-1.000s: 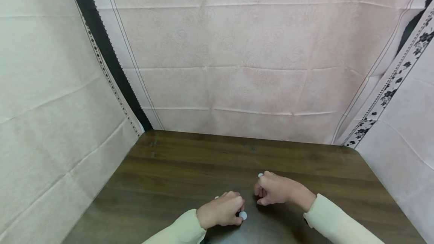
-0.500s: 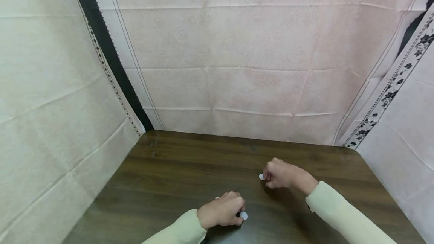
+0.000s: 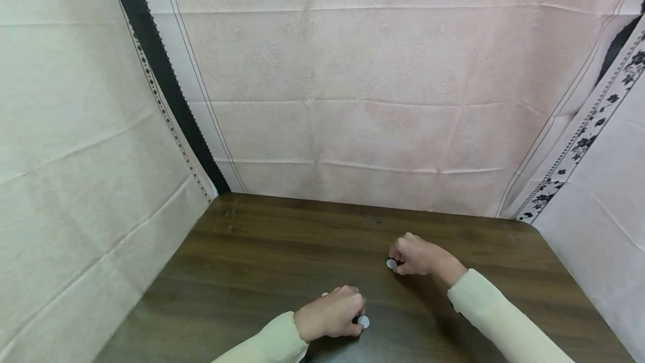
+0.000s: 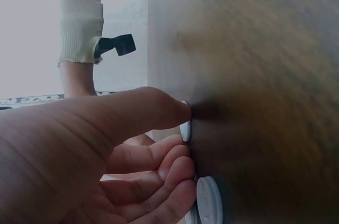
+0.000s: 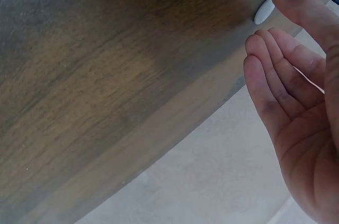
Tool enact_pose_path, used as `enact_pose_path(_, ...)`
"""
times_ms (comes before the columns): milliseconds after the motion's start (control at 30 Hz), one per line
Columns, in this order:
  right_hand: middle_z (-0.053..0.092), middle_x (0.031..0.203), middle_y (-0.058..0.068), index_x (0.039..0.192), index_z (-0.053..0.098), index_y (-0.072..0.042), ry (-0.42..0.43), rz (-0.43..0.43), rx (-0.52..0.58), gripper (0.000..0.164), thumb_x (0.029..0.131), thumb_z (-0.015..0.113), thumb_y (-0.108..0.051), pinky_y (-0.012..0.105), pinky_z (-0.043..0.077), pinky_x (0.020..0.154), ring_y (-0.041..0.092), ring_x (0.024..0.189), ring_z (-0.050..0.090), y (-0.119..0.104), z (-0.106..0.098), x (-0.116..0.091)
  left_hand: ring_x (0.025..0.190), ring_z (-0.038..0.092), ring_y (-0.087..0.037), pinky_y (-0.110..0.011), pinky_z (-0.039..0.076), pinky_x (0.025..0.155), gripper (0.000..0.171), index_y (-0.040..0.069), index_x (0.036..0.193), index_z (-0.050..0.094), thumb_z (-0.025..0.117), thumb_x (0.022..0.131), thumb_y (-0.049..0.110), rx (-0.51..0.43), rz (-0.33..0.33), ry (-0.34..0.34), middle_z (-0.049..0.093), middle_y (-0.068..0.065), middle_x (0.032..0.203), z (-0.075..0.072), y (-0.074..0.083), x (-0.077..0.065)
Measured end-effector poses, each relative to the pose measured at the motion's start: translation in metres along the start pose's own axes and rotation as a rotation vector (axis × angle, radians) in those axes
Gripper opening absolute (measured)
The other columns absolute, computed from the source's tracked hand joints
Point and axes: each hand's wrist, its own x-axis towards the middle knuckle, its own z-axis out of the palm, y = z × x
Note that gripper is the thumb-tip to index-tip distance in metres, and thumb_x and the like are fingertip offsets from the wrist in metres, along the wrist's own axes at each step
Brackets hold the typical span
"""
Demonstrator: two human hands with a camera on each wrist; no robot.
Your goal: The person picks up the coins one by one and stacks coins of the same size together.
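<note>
Near the table's front my left hand (image 3: 332, 311) bends over a small round white disc (image 3: 363, 322), its thumb and curled fingers at opposite sides of it. A thicker white disc (image 4: 210, 200) with faint marks lies beyond the fingertips in the left wrist view, and a sliver of another shows beneath them. Farther off to the right, my right hand (image 3: 415, 255) pinches another flat white disc (image 5: 265, 11) between thumb and forefinger. That disc lies on the wood; the forefinger's tip is partly hidden. Beside the left knuckles, a white disc edge (image 3: 325, 294) peeks out.
A brown wooden table (image 3: 282, 240) lies under both hands. Pale cloth hangs (image 3: 353, 99) stand along its back and both sides, with a dark strip (image 3: 166, 71) at the left corner. Sleeves are pale green.
My right hand has moved away from me and slightly right, bringing thumb and forefinger to the disc. The left hand and the discs have stayed in place; the view has shifted slightly.
</note>
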Motion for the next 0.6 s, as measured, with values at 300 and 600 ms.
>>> enact_pose_path(300,0.068,0.075,-0.004,0.087,0.075,-0.006,-0.023,0.012,0.002,0.008,0.086,0.082,-0.003,0.019,0.049,0.058,-0.003,0.064,0.053,0.005,0.000,0.005,0.068,0.046,0.000,-0.016,0.041,0.059,0.016,0.020,0.083,0.070,0.081,0.092,0.025,-0.024,-0.030,-0.033,0.056,0.012,0.082,-0.002,0.001,-0.001)
enact_pose_path(600,0.037,0.056,-0.015,0.066,0.066,-0.006,-0.075,0.003,0.032,0.026,0.088,0.076,0.004,0.016,0.026,0.048,-0.003,0.050,0.029,0.003,-0.002,0.013,0.069,0.047,0.000,-0.018,0.044,0.060,0.011,0.019,0.087,0.071,0.079,0.093,0.023,-0.031,-0.008,-0.040,0.058,0.010,0.084,0.002,-0.004,0.000)
